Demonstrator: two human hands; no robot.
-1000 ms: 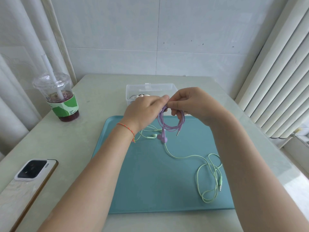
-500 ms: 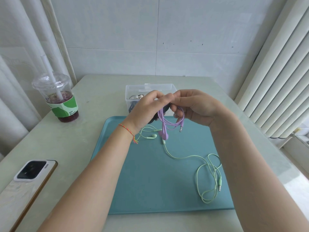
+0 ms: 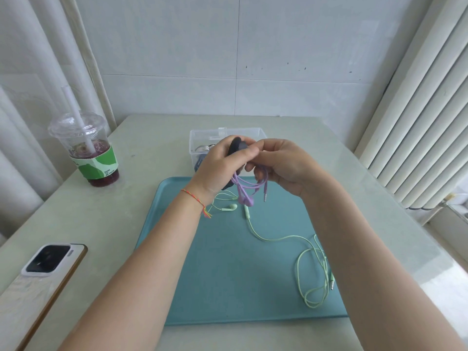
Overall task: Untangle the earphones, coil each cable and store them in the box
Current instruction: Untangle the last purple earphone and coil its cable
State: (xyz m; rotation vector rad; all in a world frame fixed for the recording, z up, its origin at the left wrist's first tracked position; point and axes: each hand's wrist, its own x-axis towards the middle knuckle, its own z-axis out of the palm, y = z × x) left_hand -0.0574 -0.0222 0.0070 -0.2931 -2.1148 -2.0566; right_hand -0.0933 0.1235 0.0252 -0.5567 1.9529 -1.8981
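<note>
Purple earphones (image 3: 249,188) hang in a loose coil between my two hands, above the far edge of the teal tray (image 3: 228,274). My left hand (image 3: 220,165) grips the coil's top together with a dark flat object (image 3: 236,146). My right hand (image 3: 281,165) pinches the purple cable from the right. Green earphones (image 3: 311,264) lie uncoiled on the tray, their earbud (image 3: 230,207) under my left wrist and the plug near the right edge. The clear plastic box (image 3: 255,134) stands just behind my hands, partly hidden, with things inside.
A lidded drink cup (image 3: 88,150) with a straw stands at the table's left. A phone (image 3: 43,277) lies face down at the near left edge. Curtains hang at the left and ribbed white panels stand at the right.
Both hands have risen slightly toward the box with the purple coil. A dark object now shows in my left hand. The green earphones have not moved.
</note>
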